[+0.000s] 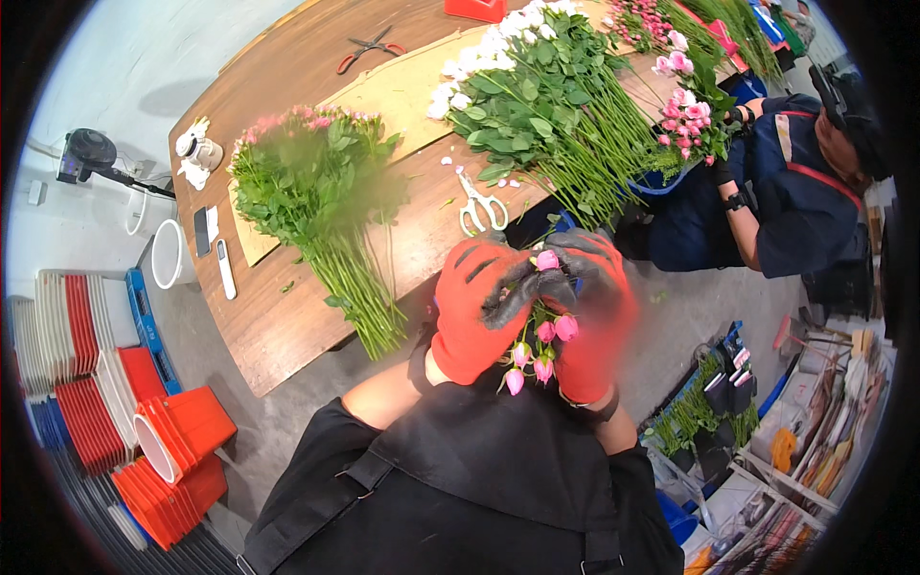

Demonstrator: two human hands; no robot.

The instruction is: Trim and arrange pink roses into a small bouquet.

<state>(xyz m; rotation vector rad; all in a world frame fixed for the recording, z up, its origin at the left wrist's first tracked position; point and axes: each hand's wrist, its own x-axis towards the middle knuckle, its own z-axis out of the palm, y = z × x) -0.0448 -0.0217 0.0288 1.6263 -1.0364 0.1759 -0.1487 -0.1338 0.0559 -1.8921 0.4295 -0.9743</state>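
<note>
Both of my hands wear red gloves with dark grey palms and are raised close in front of my black apron [489, 450]. My left hand [479, 305] is closed, its fingertips meeting those of my right hand [596, 321], which is closed too and partly blurred. Between them is a stem of pink spray roses [545, 368]. One pink bud [546, 260] pokes up at the fingertips; several others hang below, between the palms. The gloves hide most of the stem. Just beyond my left hand, white-handled scissors [482, 205] lie on the table's edge.
The wooden table [278, 350] bears a bunch of pink roses [311, 192], a bunch of white roses [546, 115] and red-handled scissors [370, 48]. At right, another person [795, 182] holds pink roses [685, 120]. Stacked buckets [182, 431] stand at left, shelves [805, 431] at lower right.
</note>
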